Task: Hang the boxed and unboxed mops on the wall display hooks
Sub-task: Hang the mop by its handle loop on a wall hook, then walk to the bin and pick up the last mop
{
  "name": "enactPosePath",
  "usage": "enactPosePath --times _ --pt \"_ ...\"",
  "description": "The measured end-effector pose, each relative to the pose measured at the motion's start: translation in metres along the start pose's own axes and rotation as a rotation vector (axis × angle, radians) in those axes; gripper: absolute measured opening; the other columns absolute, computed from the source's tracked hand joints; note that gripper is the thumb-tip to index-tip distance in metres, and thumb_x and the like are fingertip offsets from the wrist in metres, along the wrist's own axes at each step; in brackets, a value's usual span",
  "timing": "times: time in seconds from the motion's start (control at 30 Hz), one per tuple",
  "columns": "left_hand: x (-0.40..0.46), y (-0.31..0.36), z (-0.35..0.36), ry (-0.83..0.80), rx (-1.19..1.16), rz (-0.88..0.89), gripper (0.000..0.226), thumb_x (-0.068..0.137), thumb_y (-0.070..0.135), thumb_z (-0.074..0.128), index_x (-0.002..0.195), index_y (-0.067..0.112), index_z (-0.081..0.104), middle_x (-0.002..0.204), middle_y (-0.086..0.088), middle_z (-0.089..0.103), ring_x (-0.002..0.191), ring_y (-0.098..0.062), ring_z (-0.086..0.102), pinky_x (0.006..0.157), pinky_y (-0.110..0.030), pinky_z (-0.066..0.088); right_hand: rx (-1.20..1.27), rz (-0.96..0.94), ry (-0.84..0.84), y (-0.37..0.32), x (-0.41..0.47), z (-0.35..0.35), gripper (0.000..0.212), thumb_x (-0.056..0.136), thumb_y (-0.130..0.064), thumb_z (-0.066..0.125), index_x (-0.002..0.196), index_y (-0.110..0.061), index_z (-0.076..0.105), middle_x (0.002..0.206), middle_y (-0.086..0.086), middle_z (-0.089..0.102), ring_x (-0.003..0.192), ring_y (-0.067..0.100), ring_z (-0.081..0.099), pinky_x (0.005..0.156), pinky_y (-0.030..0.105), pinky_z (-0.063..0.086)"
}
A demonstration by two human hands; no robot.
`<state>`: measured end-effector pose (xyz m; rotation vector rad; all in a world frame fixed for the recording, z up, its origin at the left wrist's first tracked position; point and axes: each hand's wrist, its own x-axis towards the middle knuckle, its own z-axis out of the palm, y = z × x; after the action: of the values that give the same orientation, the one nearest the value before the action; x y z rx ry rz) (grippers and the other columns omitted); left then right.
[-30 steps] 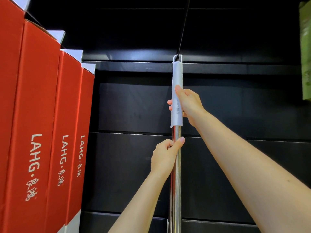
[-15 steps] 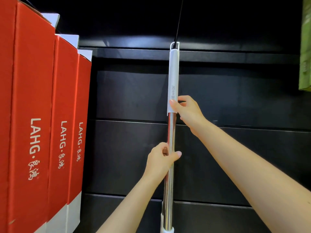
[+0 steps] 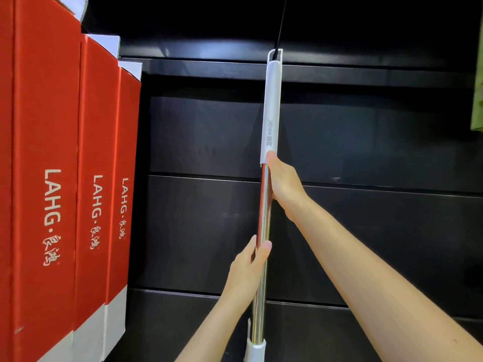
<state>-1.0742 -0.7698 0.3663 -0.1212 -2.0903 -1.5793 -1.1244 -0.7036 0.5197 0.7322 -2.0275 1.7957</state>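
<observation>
At the left of the frame, three boxes [image 3: 65, 178] are bright red with white lettering and pale grey-white bands at their lower ends. In the centre, the mop [image 3: 264, 205] has a shiny silver pole, a light grey grip with grey print, and a white collar below. The wall panels [image 3: 366, 142] behind are glossy black. At the right edge is a green strip [image 3: 477, 111].

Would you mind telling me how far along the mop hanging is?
Done: three red boxes hang at left. In hand: the mop's loop sits on the black hook, with the left hand and right hand on the pole. Left: letting go; other mops aren't visible.
</observation>
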Motion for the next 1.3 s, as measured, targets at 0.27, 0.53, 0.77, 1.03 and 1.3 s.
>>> enactPosePath --times 0.27,0.53,0.77,1.03,1.3 --pt "-0.010 0.008 -0.006 -0.041 0.001 -0.038 0.070 0.090 0.061 0.039 0.150 0.028 0.025 0.152 0.006 0.037 0.140 -0.014 0.034 0.114 -0.039 0.028 0.004 0.054 0.015 -0.007 -0.012 0.000 0.047 0.099 -0.053 0.031 0.129 -0.020 0.046 0.096 -0.005 0.052 0.080 0.012 0.053 0.081 0.032 0.045" --pt "-0.040 -0.003 -0.037 -0.046 0.189 -0.149 0.068 0.092 0.036 0.059 0.149 0.023 0.025 0.149 -0.001 0.043 0.132 -0.019 0.045 0.103 -0.036 0.040 -0.346 0.024 -0.098 0.017 -0.068 -0.036 0.046 0.099 -0.046 0.038 0.134 -0.017 0.047 0.125 0.001 0.055 0.105 0.015 0.054 0.089 0.032 0.042" --pt "-0.095 0.009 -0.070 -0.044 0.461 -0.045 0.054 0.093 0.040 0.054 0.142 0.023 0.040 0.140 0.001 0.052 0.125 -0.014 0.051 0.092 -0.027 0.037 -0.656 0.126 -0.154 0.053 -0.171 -0.076 0.049 0.099 -0.047 0.039 0.139 -0.020 0.045 0.144 -0.001 0.049 0.130 0.017 0.046 0.093 0.027 0.032" --pt "-0.183 -0.004 0.011 -0.408 0.627 0.242 0.054 0.092 0.043 0.054 0.140 0.023 0.043 0.143 0.004 0.050 0.127 -0.018 0.050 0.101 -0.033 0.041 -1.032 0.323 -0.082 0.089 -0.367 -0.169 0.054 0.095 -0.046 0.047 0.145 -0.028 0.035 0.150 -0.008 0.040 0.136 0.012 0.038 0.108 0.029 0.033" --pt "-0.318 -0.031 0.171 -1.032 0.551 0.334 0.060 0.094 0.045 0.048 0.148 0.026 0.029 0.150 0.009 0.037 0.136 -0.011 0.037 0.107 -0.028 0.034 -1.210 0.802 0.053 0.111 -0.590 -0.282 0.060 0.097 -0.050 0.040 0.150 -0.027 0.024 0.157 -0.003 0.027 0.144 0.016 0.025 0.115 0.032 0.024"
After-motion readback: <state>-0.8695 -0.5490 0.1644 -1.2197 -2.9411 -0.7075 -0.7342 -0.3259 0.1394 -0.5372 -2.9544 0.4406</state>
